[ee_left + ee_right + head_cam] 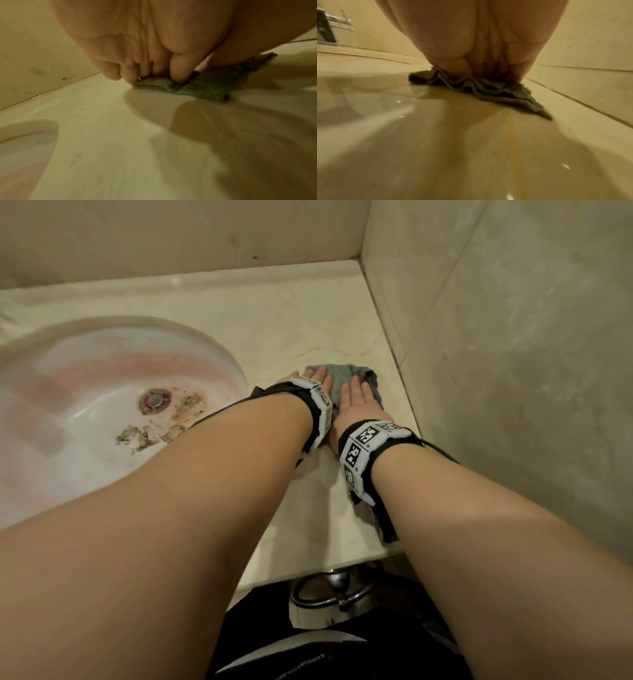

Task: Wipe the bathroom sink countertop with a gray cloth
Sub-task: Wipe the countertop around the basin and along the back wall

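Observation:
The gray cloth lies bunched on the cream countertop, to the right of the sink and close to the side wall. My left hand lies flat on the cloth's left part, fingers straight. My right hand lies flat on its right part, beside the left. In the left wrist view, the left hand presses its fingertips down on the cloth. Seen from the right wrist, the right hand bears on the rumpled cloth, which spreads toward the camera.
The white sink basin is at the left, with brown debris beside its drain. A tiled side wall runs close on the right and a back wall behind. A chrome fitting hangs below the counter's front edge.

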The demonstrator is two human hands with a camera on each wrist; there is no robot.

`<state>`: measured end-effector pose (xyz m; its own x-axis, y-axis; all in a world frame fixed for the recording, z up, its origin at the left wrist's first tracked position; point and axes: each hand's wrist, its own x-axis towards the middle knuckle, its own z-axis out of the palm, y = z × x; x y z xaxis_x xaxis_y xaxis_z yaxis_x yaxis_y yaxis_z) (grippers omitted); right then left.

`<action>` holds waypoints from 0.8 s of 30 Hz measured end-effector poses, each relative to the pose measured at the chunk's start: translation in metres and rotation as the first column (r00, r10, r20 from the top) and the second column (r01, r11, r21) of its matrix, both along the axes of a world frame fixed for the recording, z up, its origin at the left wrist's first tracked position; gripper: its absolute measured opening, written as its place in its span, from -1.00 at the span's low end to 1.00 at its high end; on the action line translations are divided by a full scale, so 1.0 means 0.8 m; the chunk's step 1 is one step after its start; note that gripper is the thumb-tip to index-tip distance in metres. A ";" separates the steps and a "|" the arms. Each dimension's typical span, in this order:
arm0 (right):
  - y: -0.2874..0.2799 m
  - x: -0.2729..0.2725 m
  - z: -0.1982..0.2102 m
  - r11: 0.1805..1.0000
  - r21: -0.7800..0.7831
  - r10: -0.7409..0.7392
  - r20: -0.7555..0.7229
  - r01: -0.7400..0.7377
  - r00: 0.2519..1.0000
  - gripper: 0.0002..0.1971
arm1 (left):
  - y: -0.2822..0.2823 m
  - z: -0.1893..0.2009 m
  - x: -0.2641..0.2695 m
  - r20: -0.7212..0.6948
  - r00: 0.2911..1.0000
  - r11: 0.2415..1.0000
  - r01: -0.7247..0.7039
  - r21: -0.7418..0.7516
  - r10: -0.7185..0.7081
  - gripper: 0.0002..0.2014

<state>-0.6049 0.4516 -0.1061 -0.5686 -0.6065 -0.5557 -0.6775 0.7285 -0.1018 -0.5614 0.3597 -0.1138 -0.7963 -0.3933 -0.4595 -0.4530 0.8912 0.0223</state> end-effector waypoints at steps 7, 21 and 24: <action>-0.031 -0.047 0.004 0.998 0.030 -0.054 -0.012 0.054 0.998 -0.35 | -0.042 -0.016 -0.058 0.057 0.995 0.996 0.087 -0.015 -0.086 -0.29; -0.112 -0.128 0.007 0.993 0.042 -0.108 -0.022 0.109 0.994 -0.36 | -0.121 -0.019 -0.146 0.111 0.982 0.985 0.160 -0.064 -0.152 -0.25; -0.119 -0.137 0.008 0.991 0.047 -0.123 -0.023 0.124 0.992 -0.35 | -0.128 -0.016 -0.152 0.111 0.980 0.979 0.178 -0.101 -0.167 -0.23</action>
